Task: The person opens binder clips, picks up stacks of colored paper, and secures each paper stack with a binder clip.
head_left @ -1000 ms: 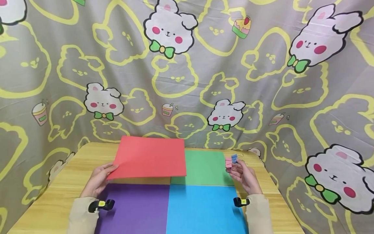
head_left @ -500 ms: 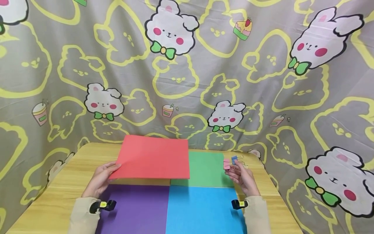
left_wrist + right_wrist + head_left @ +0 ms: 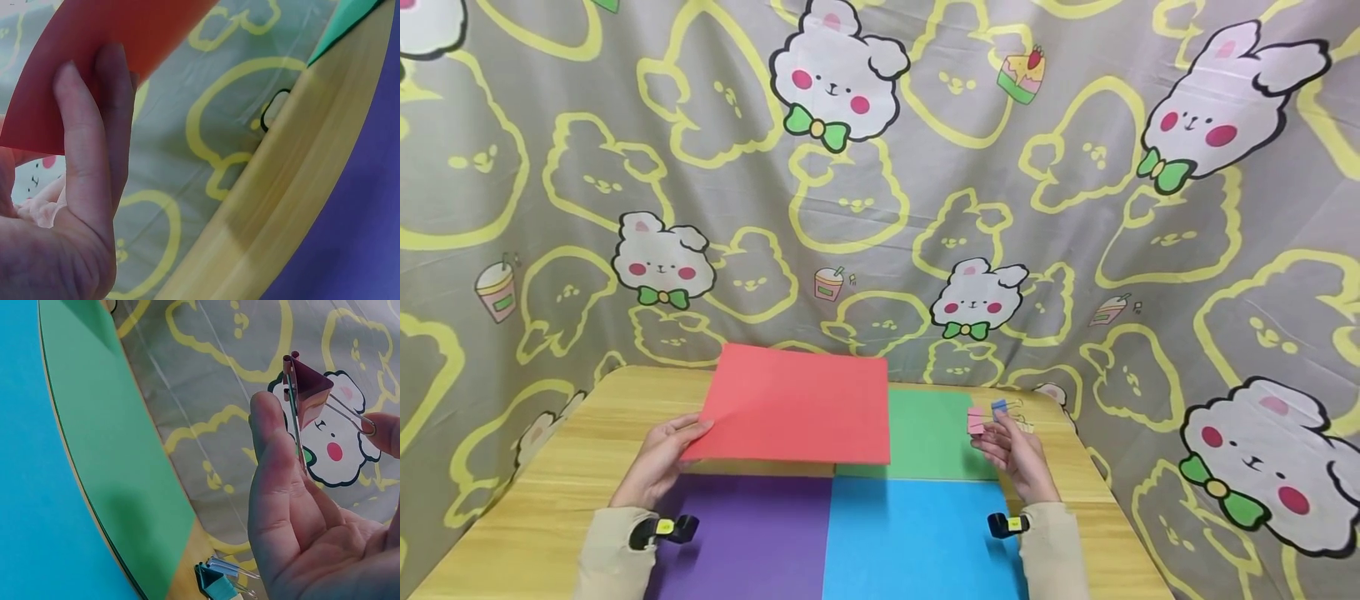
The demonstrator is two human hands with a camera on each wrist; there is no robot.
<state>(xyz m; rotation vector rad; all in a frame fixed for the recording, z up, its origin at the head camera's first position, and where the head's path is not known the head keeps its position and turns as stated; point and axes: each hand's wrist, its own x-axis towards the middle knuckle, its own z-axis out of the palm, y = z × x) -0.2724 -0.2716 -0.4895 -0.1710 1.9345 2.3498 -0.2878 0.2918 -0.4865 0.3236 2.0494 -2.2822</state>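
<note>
My left hand pinches the near left corner of a red sheet, which hangs raised over the back of the table. In the left wrist view the fingers of the left hand lie against the underside of the red sheet. My right hand holds a pink binder clip by its wire handles, above the right edge of a green sheet. In the right wrist view, the pink clip is between the thumb and fingers of the right hand.
A purple sheet and a blue sheet lie side by side at the front. A blue binder clip is behind the right hand; a teal clip lies beside the green sheet. A patterned curtain stands behind the wooden table.
The red sheet has shifted right, over more of the green sheet. The right hand has moved slightly left with the pink clip, and the blue clip has stayed behind.
</note>
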